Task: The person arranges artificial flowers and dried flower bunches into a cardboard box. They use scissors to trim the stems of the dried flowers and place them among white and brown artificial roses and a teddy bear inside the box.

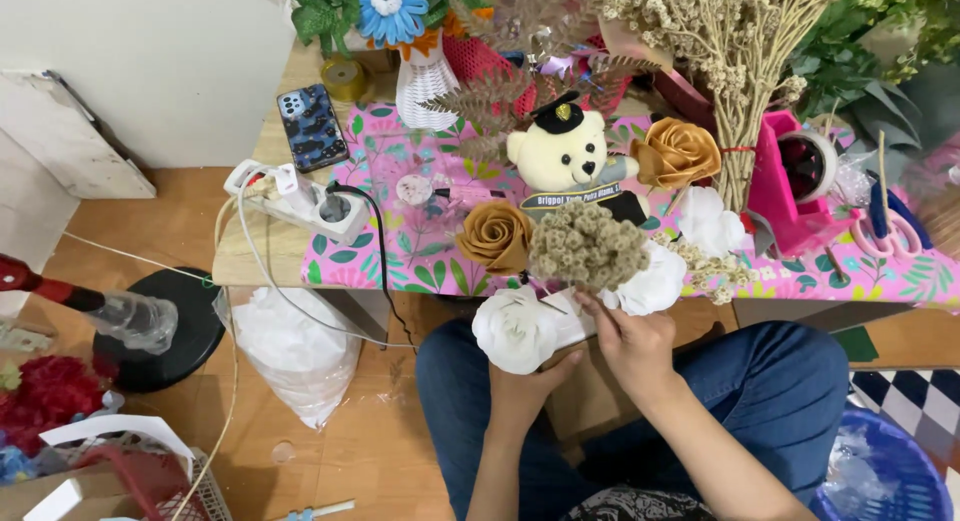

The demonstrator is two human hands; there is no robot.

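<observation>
A bouquet stands in front of my lap: white fabric roses, a tan paper rose, a clump of dried beige filler flowers and a cream teddy bear in a black cap. My left hand grips the bundle from below, under the white rose. My right hand pinches a thin stem beside the dried clump, next to another white rose. A second tan rose sits behind the bear.
A low table with a pink leaf-print cloth carries a phone, a power strip, a white vase, dried stems, a pink tape dispenser and scissors. White plastic bag on the floor, blue basket right.
</observation>
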